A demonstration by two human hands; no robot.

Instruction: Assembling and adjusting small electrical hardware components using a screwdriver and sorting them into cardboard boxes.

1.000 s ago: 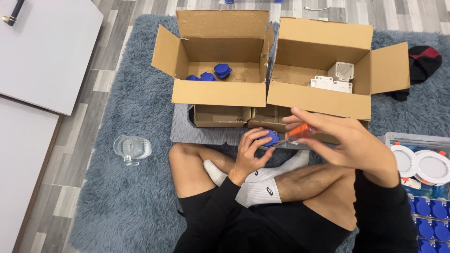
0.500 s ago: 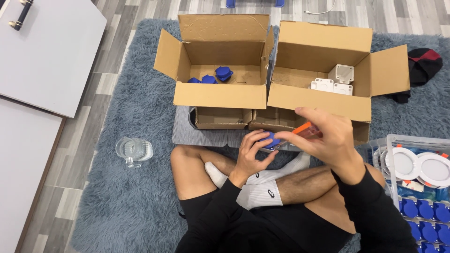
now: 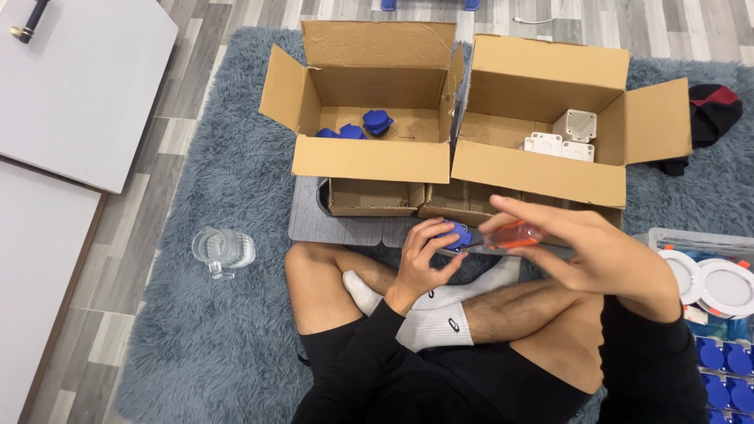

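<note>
The person sat cross-legged on a shaggy grey rug (image 3: 236,345), and the left hand (image 3: 420,263) was curled closed around a small blue part (image 3: 453,235), held just above the knees near the middle of the view. At three o'clock from that hand, the right hand (image 3: 597,255) gripped an orange-handled screwdriver (image 3: 514,235), fingers wrapped over the handle and the index finger stretched out along the top; the tool lay almost level, its tip meeting the blue part. At twelve o'clock from the hands stood two open cardboard boxes touching side by side: the left box (image 3: 369,161) held several more blue pieces (image 3: 377,122), the right box (image 3: 538,173) held white square housings (image 3: 573,126). A clear glass jug (image 3: 222,251) sat on the rug at nine o'clock, well apart from the hands. At four o'clock, a clear tray (image 3: 667,235) carried round white discs (image 3: 726,286) and blue caps (image 3: 722,357). A dark cap (image 3: 711,106) lay on the rug at two o'clock.
</note>
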